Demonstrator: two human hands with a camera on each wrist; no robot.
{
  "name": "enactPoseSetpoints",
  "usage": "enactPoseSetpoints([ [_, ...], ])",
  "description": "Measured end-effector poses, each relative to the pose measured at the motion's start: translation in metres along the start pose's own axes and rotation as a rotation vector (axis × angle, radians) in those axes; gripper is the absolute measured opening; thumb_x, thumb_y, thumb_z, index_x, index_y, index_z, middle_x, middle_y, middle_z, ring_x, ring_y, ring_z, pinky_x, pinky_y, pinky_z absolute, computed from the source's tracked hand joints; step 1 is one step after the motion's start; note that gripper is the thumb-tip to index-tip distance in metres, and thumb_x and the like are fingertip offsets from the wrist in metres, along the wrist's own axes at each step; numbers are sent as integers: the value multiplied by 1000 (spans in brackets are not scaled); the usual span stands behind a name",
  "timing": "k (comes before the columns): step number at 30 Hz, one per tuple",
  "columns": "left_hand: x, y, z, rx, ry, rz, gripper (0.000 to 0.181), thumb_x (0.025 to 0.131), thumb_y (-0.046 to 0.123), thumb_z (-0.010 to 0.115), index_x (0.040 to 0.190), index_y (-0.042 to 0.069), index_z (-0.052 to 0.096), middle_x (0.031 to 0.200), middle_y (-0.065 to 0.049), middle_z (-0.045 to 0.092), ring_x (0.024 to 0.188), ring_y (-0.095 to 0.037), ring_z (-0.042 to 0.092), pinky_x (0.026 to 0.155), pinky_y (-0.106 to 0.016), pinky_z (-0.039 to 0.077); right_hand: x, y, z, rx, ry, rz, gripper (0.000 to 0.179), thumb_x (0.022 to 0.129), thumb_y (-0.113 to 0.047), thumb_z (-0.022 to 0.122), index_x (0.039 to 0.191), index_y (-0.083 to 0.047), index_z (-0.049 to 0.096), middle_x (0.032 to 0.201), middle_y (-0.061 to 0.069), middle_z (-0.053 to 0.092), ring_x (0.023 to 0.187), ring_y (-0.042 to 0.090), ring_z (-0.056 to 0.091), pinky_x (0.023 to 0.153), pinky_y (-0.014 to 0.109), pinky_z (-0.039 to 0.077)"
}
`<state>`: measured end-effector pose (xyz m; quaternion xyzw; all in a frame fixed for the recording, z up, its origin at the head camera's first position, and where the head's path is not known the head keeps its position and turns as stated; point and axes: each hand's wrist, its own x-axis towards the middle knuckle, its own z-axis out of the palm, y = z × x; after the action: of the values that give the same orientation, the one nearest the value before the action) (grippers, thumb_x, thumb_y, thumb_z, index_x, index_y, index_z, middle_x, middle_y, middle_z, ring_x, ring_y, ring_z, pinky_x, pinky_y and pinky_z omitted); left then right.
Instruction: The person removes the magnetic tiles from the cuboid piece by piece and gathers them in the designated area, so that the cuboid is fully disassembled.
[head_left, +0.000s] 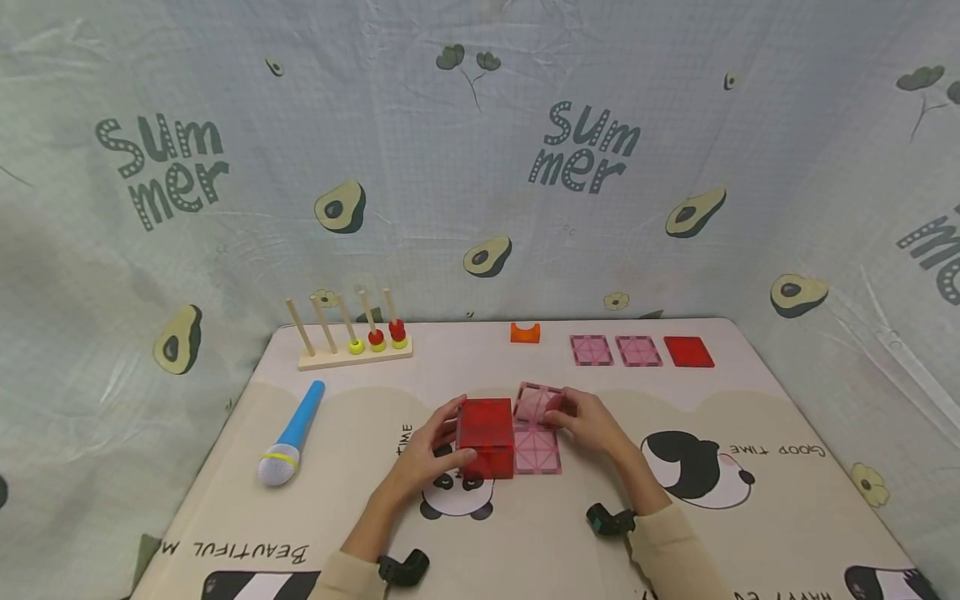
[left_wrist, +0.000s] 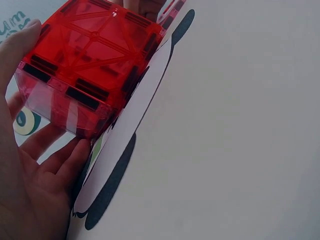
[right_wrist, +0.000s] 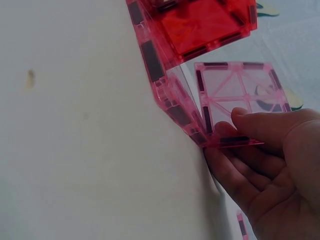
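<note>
A box of red translucent magnetic tiles (head_left: 486,422) stands at the middle of the table. My left hand (head_left: 429,454) holds it from the left, thumb at the near face and fingers along the side; the left wrist view shows the red box (left_wrist: 95,45) close up. Against its right side is a pink magnetic tile (head_left: 537,452). My right hand (head_left: 588,421) pinches another pink tile (right_wrist: 240,95) by its edge, thumb on one face and fingers behind. This tile stands tilted, its lower edge touching the pink piece beside the red box.
Two pink tiles (head_left: 591,350) and a red tile (head_left: 688,352) lie at the back right. An orange notched block (head_left: 525,333) stands at the back edge. A wooden peg stand with beads (head_left: 356,358) and a toy microphone (head_left: 292,437) are at the left.
</note>
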<state>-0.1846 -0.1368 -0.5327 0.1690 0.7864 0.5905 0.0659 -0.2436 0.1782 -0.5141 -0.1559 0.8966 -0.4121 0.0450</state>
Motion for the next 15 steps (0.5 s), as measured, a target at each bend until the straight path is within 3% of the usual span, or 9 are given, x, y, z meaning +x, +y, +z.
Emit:
enactPoseSetpoints([
  [7,0,0,1,1,3,1,77,89,34,71,155,37,32,153,-6,49,134,-31,55,108,-47,51,0,3,2,8,38,16,18,94,-21,70,106,-9,65,94,2,67,87,16,58,84,25,54],
  [15,0,0,1,3,9,1,77,88,34,71,155,36,33,153,-6,49,134,-32,56,107,-48,51,0,2,-4,4,97,13,21,96,-22,67,111,-8,62,97,5,65,87,17,56,78,22,52],
])
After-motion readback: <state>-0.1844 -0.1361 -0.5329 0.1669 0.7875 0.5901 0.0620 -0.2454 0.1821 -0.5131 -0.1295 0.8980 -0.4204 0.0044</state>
